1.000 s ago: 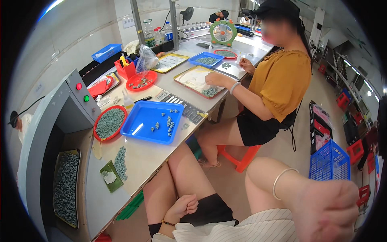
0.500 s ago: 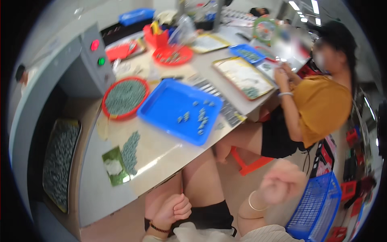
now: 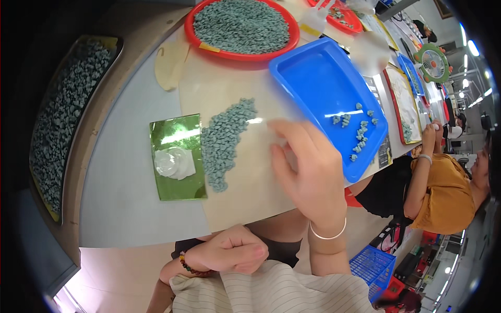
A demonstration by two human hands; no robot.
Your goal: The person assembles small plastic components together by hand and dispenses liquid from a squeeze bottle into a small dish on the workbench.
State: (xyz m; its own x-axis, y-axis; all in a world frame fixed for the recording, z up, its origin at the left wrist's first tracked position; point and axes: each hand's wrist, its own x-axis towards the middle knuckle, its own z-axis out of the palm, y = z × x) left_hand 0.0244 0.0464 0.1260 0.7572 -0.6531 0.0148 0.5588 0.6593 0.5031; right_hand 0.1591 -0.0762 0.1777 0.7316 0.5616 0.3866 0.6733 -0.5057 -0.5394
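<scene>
Over the tabletop, my right hand (image 3: 310,172) hovers with thumb and forefinger apart and nothing visible between them. To its left lies a loose pile of small grey-green pieces (image 3: 224,146), and the blue tray (image 3: 302,68) is at its right. Close to my body, my left hand (image 3: 235,250) is curled into a fist below the table edge; its inside is hidden. Several small clusters of green pieces (image 3: 361,136) sit in the tray's right part. Left of the pile, a shiny green square plate (image 3: 180,193) carries a white lump (image 3: 175,163).
A red round tray (image 3: 245,56) heaped with similar pieces stands at the back. Inside the grey machine at left is another filled tray (image 3: 68,120). A person in a mustard top (image 3: 449,193) works at the right, near a green fan (image 3: 433,63) and a blue basket (image 3: 373,268).
The view has swung left and closer to the table. My right hand has come up from beside the table to above it, its fingers now apart. My left hand stays curled near my lap.
</scene>
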